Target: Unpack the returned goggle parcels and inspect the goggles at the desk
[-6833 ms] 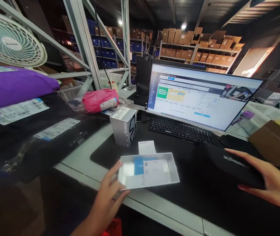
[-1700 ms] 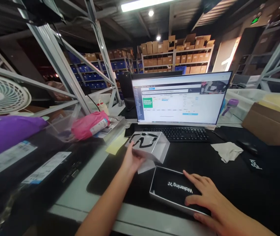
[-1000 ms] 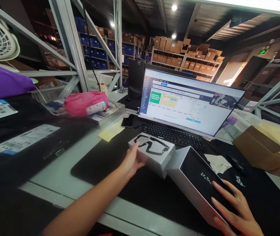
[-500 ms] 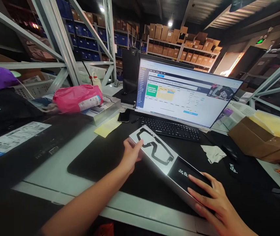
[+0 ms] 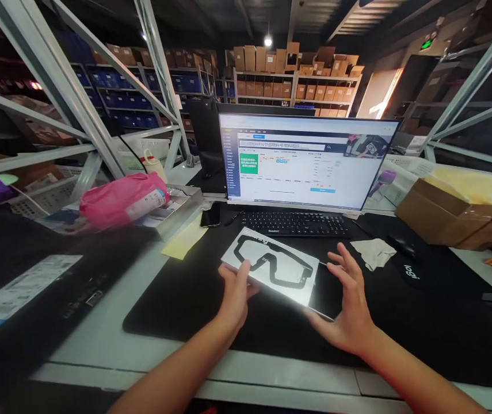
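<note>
A flat white box (image 5: pixel 252 261) printed with a black goggle-shaped outline is tilted above the black desk mat. A short black section (image 5: pixel 324 292) shows at its right end. My left hand (image 5: pixel 237 290) grips the box's left end, thumb on top and fingers underneath. At the right end is my right hand (image 5: pixel 351 307), its fingers raised and spread, with the thumb against the near corner. Behind the box lie a black keyboard (image 5: pixel 293 223) and a lit monitor (image 5: pixel 297 164).
A phone (image 5: pixel 210 214) and yellow paper (image 5: pixel 183 238) lie left of the keyboard. A pink package (image 5: pixel 122 201) rests on an open box further left. To the right are a crumpled white cloth (image 5: pixel 374 253), a mouse (image 5: pixel 402 246) and a cardboard carton (image 5: pixel 439 213).
The box has turned to lie more level, and much less of its black section shows. My right hand has lifted its fingers off the top. The head view has shifted slightly.
</note>
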`<action>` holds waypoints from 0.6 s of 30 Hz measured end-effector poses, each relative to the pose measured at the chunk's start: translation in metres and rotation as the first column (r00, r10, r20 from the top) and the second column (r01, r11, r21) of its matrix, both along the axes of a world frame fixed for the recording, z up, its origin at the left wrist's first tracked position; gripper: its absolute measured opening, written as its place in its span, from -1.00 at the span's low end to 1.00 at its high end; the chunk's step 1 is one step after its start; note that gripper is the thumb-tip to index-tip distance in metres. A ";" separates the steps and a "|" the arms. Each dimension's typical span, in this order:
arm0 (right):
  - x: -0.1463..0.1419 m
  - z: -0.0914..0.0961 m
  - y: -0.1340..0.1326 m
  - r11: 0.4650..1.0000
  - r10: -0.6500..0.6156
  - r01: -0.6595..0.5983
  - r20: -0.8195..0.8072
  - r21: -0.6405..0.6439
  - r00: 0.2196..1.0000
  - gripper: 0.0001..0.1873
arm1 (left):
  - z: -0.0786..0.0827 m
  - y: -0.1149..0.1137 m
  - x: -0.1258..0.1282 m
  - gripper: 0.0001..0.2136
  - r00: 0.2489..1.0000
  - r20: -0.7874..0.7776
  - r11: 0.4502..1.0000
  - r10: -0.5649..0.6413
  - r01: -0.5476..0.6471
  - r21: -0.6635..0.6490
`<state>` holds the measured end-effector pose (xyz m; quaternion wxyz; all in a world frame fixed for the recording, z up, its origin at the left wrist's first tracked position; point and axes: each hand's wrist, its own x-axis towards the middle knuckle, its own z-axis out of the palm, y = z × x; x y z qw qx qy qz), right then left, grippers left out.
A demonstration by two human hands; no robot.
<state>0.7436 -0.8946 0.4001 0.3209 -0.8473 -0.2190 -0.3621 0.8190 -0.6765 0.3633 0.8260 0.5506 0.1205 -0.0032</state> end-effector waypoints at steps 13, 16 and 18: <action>-0.026 -0.034 0.031 0.925 -0.053 0.127 -0.209 0.358 0.977 0.09 | 0.020 0.002 -0.005 -0.79 0.985 -0.157 0.964 -0.077 0.033 -0.264; -0.020 -0.037 0.044 0.964 -0.064 0.136 -0.296 0.227 0.953 0.34 | 0.018 0.005 -0.009 -0.77 0.995 -0.064 0.974 -0.076 0.060 -0.219; -0.014 -0.038 0.051 0.980 -0.057 0.115 -0.326 0.160 0.944 0.46 | 0.017 0.006 -0.014 -0.76 0.998 0.005 0.981 -0.058 0.058 -0.183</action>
